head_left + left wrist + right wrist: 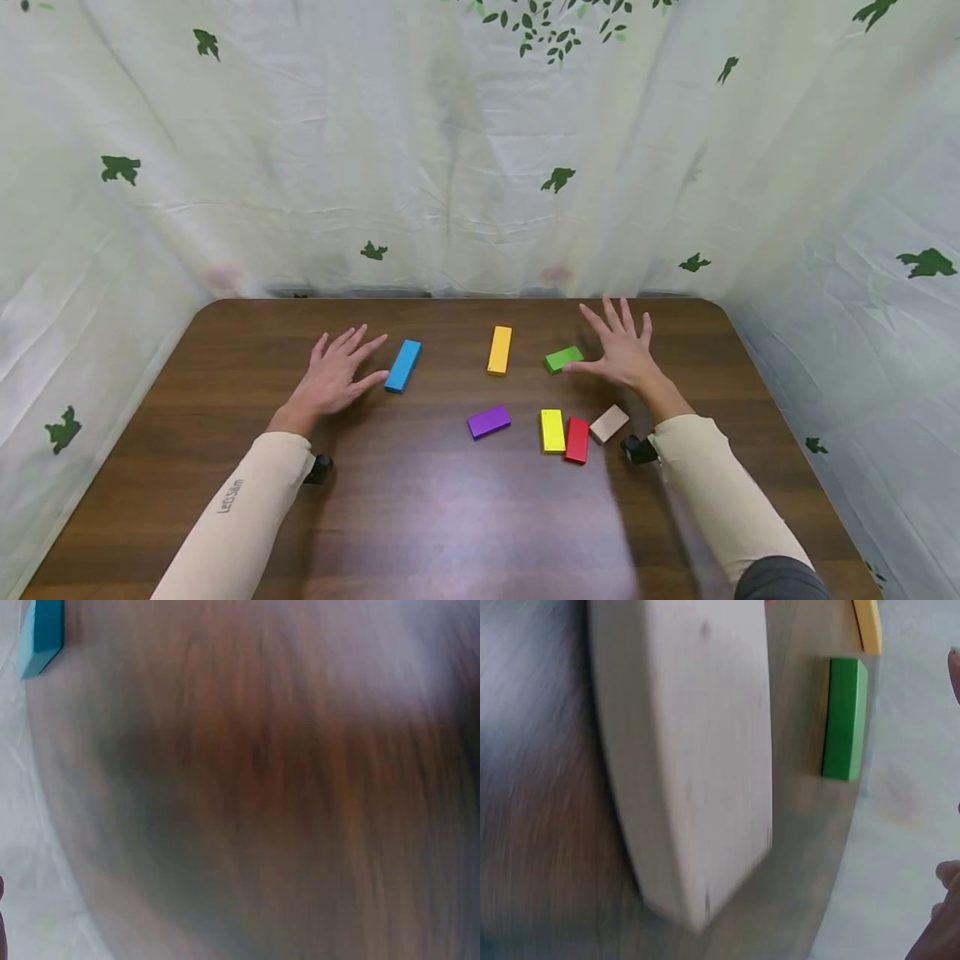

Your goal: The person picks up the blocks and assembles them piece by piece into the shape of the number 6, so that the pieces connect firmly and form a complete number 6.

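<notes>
Fingers spread, my left hand (335, 375) hovers over the left side of the table, its thumb near a blue block (403, 366). My right hand (621, 352) is spread wide too, its thumb close to a green block (563, 359); whether it touches is unclear. Neither hand holds anything. Nearer me lie a yellow block (552, 432), a red block (577, 440) and a plain wooden block (609, 424), which fills much of the right wrist view. A purple block (489, 422) and an orange block (499, 351) lie between the hands.
The brown wooden table (420, 517) has rounded far corners. A pale curtain (450, 167) with green leaf and bird shapes hangs behind it and along both sides. A black wrist camera (639, 450) sits under the right cuff, close to the wooden block.
</notes>
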`<state>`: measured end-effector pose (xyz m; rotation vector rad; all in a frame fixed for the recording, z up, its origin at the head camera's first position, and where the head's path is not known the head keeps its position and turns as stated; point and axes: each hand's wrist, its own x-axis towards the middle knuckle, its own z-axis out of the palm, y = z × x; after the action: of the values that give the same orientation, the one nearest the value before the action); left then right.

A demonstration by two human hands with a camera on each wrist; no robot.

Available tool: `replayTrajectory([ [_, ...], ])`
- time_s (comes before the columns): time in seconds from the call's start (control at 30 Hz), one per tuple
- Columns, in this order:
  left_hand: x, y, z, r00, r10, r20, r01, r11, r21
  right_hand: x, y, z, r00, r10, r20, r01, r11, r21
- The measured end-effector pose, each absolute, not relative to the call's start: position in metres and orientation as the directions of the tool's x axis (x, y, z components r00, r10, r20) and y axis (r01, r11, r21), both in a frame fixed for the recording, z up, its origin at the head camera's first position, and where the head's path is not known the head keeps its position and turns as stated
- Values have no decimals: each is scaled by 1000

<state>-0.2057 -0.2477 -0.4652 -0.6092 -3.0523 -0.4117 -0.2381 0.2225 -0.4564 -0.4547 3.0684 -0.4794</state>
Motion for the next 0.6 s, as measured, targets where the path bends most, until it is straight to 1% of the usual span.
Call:
replayTrajectory([
  [0.23,-212,-240,-476,-927,375,25,367,888,277,-242,193,-462,-948,-319,19,-310,902,-302],
  [0.4,-216,-234,-481,-924,383,11,368,880,302,-244,174,-463,-943,-334,13,-320,891,-323],
  [0.6,-219,-230,-486,-921,389,-14,369,883,289,-249,154,-467,-930,-368,4,-345,869,-354],
])
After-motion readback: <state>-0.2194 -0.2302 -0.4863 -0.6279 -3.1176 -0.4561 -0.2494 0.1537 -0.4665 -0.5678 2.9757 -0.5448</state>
